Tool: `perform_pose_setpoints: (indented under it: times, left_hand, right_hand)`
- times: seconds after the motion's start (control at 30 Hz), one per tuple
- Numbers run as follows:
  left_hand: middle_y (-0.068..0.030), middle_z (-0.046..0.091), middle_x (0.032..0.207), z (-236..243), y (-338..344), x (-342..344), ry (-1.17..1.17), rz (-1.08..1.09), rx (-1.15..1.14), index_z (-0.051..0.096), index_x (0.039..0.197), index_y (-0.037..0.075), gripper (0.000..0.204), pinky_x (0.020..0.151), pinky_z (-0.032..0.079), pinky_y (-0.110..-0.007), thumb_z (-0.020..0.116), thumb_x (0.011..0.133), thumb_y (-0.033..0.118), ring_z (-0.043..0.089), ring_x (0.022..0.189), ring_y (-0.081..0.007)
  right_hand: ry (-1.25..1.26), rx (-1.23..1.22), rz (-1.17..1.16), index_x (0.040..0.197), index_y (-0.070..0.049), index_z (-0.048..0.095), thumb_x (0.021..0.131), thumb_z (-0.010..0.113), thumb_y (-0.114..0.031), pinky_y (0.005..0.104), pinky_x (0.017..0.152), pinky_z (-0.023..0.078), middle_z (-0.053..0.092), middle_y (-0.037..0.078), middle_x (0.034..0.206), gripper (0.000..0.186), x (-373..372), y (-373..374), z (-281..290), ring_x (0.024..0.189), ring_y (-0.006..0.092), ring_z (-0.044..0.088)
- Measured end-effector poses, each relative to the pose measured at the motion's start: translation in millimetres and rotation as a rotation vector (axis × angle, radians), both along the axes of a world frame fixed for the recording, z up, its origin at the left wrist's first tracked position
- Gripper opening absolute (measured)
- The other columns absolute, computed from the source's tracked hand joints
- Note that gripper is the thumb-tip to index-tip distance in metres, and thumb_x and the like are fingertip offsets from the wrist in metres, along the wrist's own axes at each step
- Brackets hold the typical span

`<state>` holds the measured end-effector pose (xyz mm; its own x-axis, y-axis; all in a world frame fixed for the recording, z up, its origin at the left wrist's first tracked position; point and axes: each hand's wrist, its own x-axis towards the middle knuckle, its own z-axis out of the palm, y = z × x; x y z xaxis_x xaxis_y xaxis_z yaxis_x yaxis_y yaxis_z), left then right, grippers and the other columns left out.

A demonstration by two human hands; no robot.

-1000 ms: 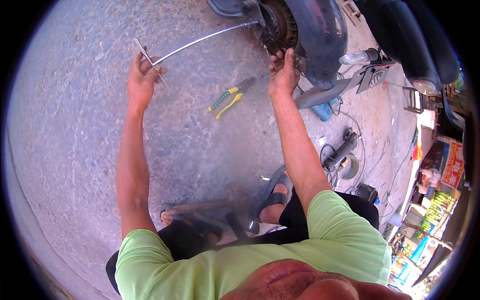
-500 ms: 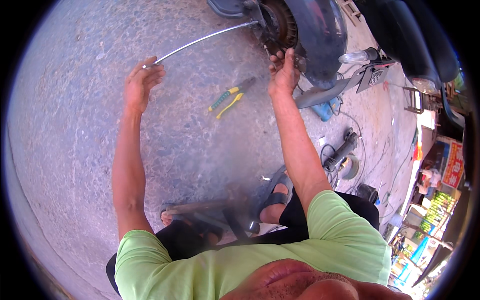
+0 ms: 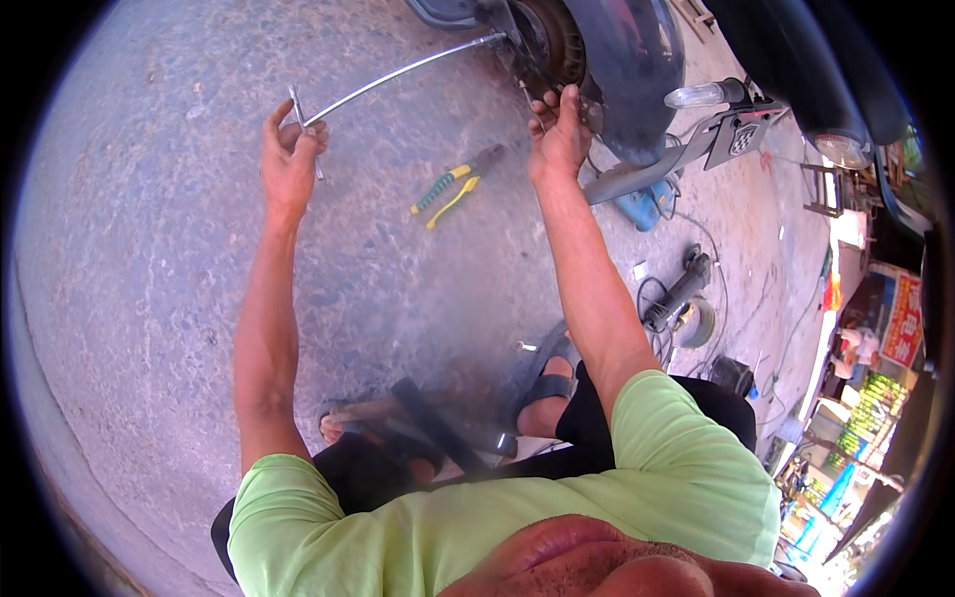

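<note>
My left hand [image 3: 287, 171] is closed round the crossbar of a long silver T-handle wrench [image 3: 403, 73]. Its shaft slants up to the right, with the far end at the hub area beside a scooter's wheel [image 3: 565, 45]. Close by that wheel, my right hand [image 3: 560, 149] has its fingers curled below the hub, near a thin metal rod. What those fingers pinch is too small to make out. A pair of pliers [image 3: 450, 187] with green and yellow handles lies on the ground between my forearms.
The scooter's dark fender [image 3: 637, 90] and a clear lamp [image 3: 696, 96] hang close to my right hand. Further right lie a blue power tool [image 3: 642, 206], a dark angle grinder [image 3: 681, 294] and loose cables. A dark bar [image 3: 438, 423] crosses near my feet.
My left hand has turned on the T-handle wrench, and the crossbar now stands nearly upright in its closed fingers. The right hand stays by the hub.
</note>
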<state>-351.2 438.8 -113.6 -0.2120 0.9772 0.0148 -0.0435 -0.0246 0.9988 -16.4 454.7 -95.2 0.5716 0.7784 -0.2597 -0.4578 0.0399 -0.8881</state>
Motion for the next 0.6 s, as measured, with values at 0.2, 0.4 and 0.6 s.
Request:
perform_pose_setpoints:
  times: [0.2,0.4,0.6]
  left_hand:
    - [-0.0078,0.062,0.078,17.5,27.6,-3.3,-0.498,-0.088,-0.533,0.058,0.101,0.006,0.016,0.054,0.044,-0.028,0.061,0.098,0.021,0.056,0.063,-0.0135]
    - [-0.0037,0.056,0.067,-8.9,30.3,15.6,-0.274,0.057,-0.429,0.059,0.099,0.004,0.021,0.045,0.035,-0.025,0.063,0.097,0.025,0.046,0.051,-0.0098]
    - [-0.0023,0.053,0.064,-15.2,19.7,31.4,0.098,0.206,-0.148,0.058,0.097,0.003,0.024,0.045,0.035,-0.025,0.065,0.096,0.026,0.048,0.052,-0.0072]
  right_hand:
    - [0.003,-0.017,0.0,0.11,-0.016,0.058,0.086,0.077,-0.041,0.0286,0.064,0.044,0.065,-0.002,0.092,0.039,-2.1,-0.3,3.5,0.078,0.0126,0.063]
    - [-0.029,-0.022,0.002,0.105,-0.016,0.06,0.089,0.073,-0.044,0.0266,0.063,0.044,0.065,-0.004,0.084,0.034,-3.7,0.6,2.9,0.075,0.0114,0.062]
    - [-0.027,0.001,0.019,0.103,-0.016,0.06,0.09,0.072,-0.042,0.0282,0.061,0.044,0.065,-0.002,0.086,0.032,-3.9,-0.3,2.3,0.075,0.0124,0.063]
